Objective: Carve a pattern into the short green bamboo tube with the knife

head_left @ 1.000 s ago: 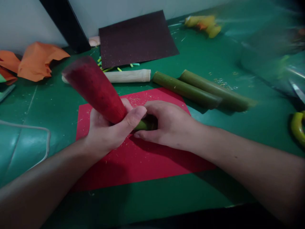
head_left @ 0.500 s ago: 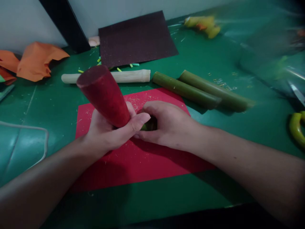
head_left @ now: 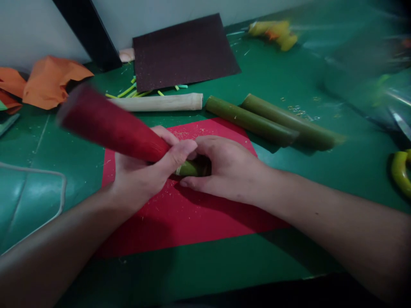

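Observation:
My left hand [head_left: 144, 173] is closed around the narrow end of a thick red handle [head_left: 112, 124], whose wide flat end tilts up and to the left. What the handle ends in is hidden by my fingers. My right hand [head_left: 227, 169] grips a short green bamboo piece [head_left: 192, 168] low over a red sheet [head_left: 192, 218]. Only the left part of that piece shows between the two hands, which are close together. Pale shavings are scattered on the red sheet.
Behind the hands lie a pale peeled bamboo stick [head_left: 167, 102] and two green bamboo tubes [head_left: 253, 122]. Farther back are a dark sheet [head_left: 186, 53] and a yellow glue gun-like tool [head_left: 272, 34]. Orange paper [head_left: 53, 85] sits left; yellow scissor handles [head_left: 401, 171] show right.
The red handle first swung upright and to the right, then tipped back down to the left as my left wrist turned. My right hand has stayed almost still on the bamboo piece.

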`<state>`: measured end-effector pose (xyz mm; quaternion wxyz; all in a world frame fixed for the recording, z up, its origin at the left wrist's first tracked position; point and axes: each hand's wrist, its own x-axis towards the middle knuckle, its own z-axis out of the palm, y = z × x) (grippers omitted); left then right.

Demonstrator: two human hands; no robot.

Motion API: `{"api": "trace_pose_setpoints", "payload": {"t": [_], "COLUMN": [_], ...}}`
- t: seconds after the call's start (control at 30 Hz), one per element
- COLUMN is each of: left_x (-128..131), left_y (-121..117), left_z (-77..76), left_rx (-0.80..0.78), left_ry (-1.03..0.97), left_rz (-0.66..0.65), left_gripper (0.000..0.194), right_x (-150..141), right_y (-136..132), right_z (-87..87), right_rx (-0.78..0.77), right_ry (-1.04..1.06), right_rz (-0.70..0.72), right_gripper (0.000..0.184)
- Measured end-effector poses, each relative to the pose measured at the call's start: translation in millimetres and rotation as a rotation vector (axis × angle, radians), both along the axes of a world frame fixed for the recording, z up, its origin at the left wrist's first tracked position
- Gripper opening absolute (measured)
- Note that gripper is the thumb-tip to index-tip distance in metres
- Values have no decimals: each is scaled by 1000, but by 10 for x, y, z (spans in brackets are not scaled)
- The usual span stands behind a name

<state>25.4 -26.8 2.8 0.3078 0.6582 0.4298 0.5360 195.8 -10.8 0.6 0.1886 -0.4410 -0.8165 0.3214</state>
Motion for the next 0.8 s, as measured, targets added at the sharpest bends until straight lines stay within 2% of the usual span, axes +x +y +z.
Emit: {"api": "trace_pose_setpoints", "payload": {"t": [0.07, 0.23, 0.47, 0.67, 0.73, 0.8], "left_x": [12, -3, -58, -69, -66, -56], "left_y": [21, 27, 20, 9, -11, -21], "left_z": [0, -16, -35, -35, -33, -29], "left_rx": [1, 12, 47, 56, 51, 44], "left_ry": [-34, -65, 32, 41, 56, 68], "left_rz": [43, 58, -132, -224, -210, -131], "left_gripper": [22, 37, 36, 35, 31, 27], "right_x": [-1, 1, 1, 3, 5, 8], "right_y": [-7, -9, 6, 11, 12, 14], "right_z": [6, 19, 14, -16, -20, -19], "right_rx": [14, 4, -3, -13, -20, -9], "right_ry": [0, -14, -24, -9, -10, -8], "right_rz": [0, -7, -14, -9, -9, -18], "right_gripper": [29, 28, 28, 25, 24, 24]}}
